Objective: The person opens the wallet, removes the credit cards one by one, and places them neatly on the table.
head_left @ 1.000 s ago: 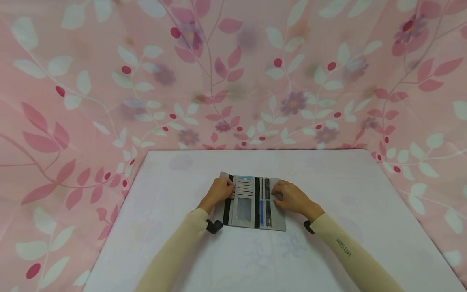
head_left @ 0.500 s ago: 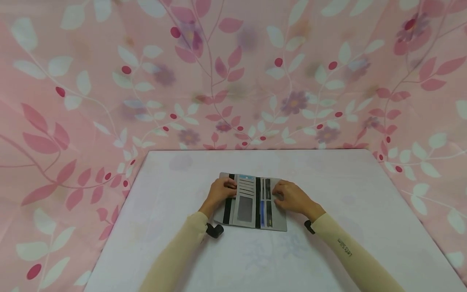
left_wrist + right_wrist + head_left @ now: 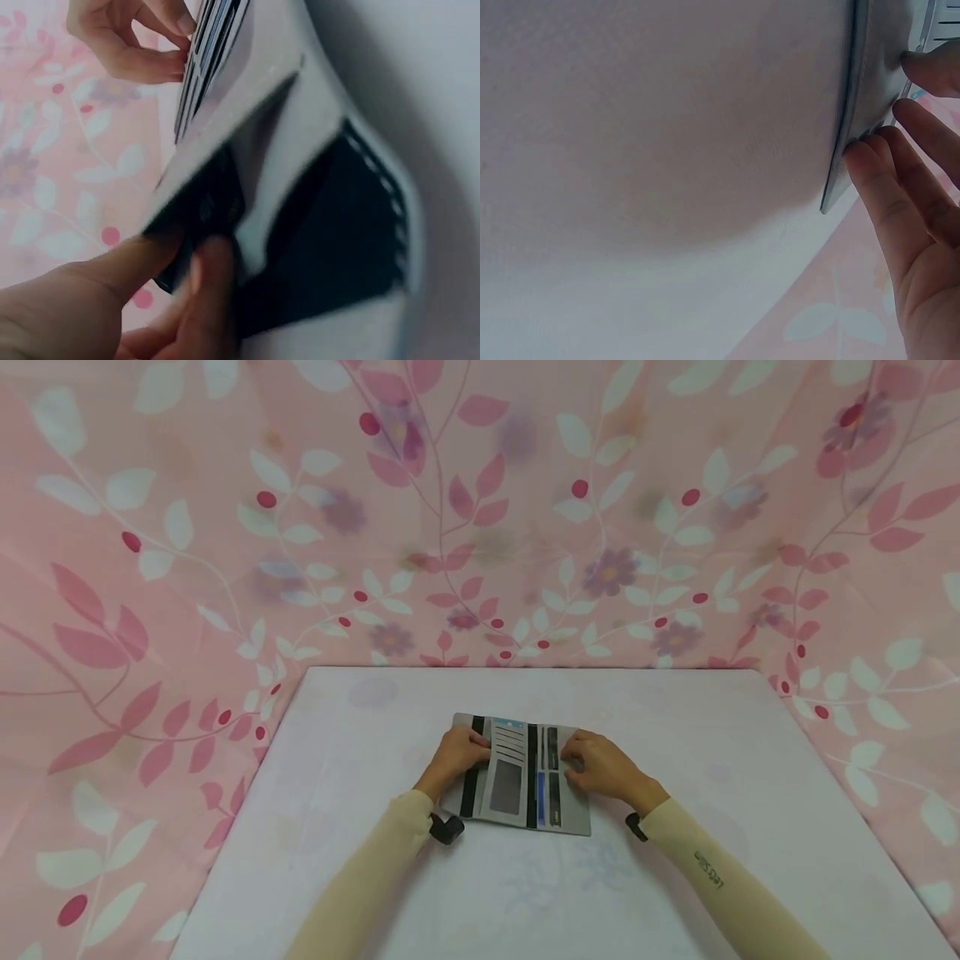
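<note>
An unfolded grey wallet (image 3: pixel 576 817) lies on the white-covered table. Its middle flap (image 3: pixel 501 817), with card slots and a clear window, is tilted up at its left edge. My left hand (image 3: pixel 456 753) is at that edge; in the left wrist view its thumb and finger pinch a dark card (image 3: pixel 212 196) at the opening of a flap pocket. How far the card reaches inside is hidden. My right hand (image 3: pixel 600 767) rests its fingertips (image 3: pixel 855 154) on the wallet's right panel, beside slots holding dark cards and a blue card (image 3: pixel 541 797).
The table (image 3: pixel 375 718) has a pale cover and extends around the wallet on all sides. Pink floral cloth (image 3: pixel 480 527) hangs behind it and along both sides. Black camera straps (image 3: pixel 447 829) are on both wrists.
My left hand has shifted slightly right, and the flap's left edge has risen and swung right, showing more of the left panel. My right hand has stayed on the right panel.
</note>
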Demonstrator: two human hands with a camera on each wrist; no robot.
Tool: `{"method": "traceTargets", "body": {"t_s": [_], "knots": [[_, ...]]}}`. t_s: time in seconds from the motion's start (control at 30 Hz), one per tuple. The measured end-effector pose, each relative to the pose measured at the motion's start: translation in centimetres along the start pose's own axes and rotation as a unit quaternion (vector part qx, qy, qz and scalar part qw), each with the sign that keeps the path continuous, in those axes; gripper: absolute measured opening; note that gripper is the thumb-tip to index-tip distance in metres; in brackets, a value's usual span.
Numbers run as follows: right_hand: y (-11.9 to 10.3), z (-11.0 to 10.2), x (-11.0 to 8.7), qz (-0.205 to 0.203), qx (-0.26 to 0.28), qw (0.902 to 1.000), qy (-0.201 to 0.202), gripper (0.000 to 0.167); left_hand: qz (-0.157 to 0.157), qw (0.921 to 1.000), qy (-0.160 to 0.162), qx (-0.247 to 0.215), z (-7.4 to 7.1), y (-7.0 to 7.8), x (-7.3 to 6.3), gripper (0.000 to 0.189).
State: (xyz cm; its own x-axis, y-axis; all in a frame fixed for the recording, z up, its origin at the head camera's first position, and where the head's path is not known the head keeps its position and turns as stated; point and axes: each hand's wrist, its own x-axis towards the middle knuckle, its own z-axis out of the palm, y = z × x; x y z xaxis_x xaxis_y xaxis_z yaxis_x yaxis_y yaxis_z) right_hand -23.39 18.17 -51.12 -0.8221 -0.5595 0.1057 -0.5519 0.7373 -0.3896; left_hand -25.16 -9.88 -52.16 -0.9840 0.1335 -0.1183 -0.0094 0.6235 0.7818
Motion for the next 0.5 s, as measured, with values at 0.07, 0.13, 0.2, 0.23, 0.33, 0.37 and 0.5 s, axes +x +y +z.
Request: {"method": "traceTargets", "body": {"t_s": [0.07,0.13,0.2,0.23,0.33,0.37,0.5], "knots": [[-0.1,0.0,0.0,0.002,0.002,1.0000,-0.001,0.020,0.010,0.9997,-0.015,0.017,-0.1,0.3,-0.1,0.013],[-0.1,0.0,0.0,0.001,0.001,1.0000,0.000,0.020,0.024,0.9985,-0.032,0.036,-0.2,0.7,-0.2,0.021],[-0.1,0.0,0.1,0.001,-0.001,1.0000,0.000,0.020,0.031,0.9969,-0.052,0.051,-0.2,1.1,-0.3,0.035],[-0.1,0.0,0.1,0.002,0.000,1.0000,0.000,0.020,0.031,0.9961,-0.061,0.056,-0.2,1.2,-0.3,0.040],[-0.2,-0.1,0.1,0.003,0.000,1.0000,0.001,0.020,0.018,0.9969,-0.067,0.037,-0.1,1.2,-0.3,0.038],[-0.2,-0.1,0.1,0.003,-0.001,1.0000,0.002,0.020,0.016,0.9975,-0.066,0.022,-0.1,1.1,-0.3,0.037],[-0.3,-0.1,0.1,0.004,0.005,1.0000,0.001,0.020,0.006,0.9966,-0.072,-0.038,0.3,0.7,-0.5,0.038]]}}
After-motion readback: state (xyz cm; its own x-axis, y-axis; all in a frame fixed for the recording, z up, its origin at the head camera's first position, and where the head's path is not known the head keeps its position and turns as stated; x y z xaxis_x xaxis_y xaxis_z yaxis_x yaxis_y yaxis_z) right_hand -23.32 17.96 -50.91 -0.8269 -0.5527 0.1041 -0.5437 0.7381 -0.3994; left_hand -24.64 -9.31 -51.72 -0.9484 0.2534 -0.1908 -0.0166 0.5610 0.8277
